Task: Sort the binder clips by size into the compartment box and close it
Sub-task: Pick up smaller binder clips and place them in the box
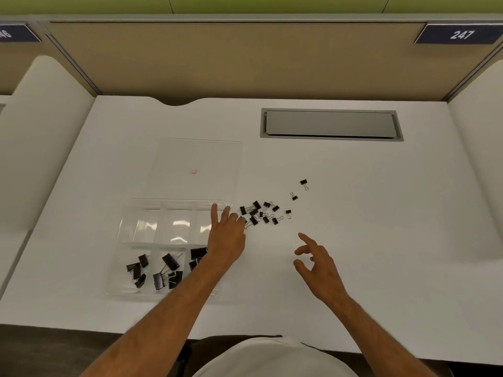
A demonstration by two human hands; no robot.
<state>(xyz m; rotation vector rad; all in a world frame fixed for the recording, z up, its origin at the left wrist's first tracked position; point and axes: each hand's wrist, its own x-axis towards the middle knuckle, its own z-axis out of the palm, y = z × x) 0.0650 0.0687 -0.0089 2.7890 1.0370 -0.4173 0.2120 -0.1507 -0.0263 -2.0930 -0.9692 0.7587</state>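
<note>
The clear compartment box (168,246) lies open near the desk's (353,240) front-left part; three near compartments hold black clips (170,270), roughly a dozen. Right of it, a loose pile of small clips (258,213), about twelve, plus three strays toward the right edge. The left hand (226,238), fingers spread, touches the pile; the right hand (318,265) hovers open. One transparent lid (196,164) lies behind the box.

We note the left hand (226,240) and its forearm cover the near right compartment of the compartment box (141,232), hiding most of the large clips (198,254) there. At its fingers (241,219), one clip of the loose pile (258,213) is partly hidden; whether it is gripped, we cannot tell. The pile's clip sizes are too small to grade. Both forearms are cut off by the lower edge.
</note>
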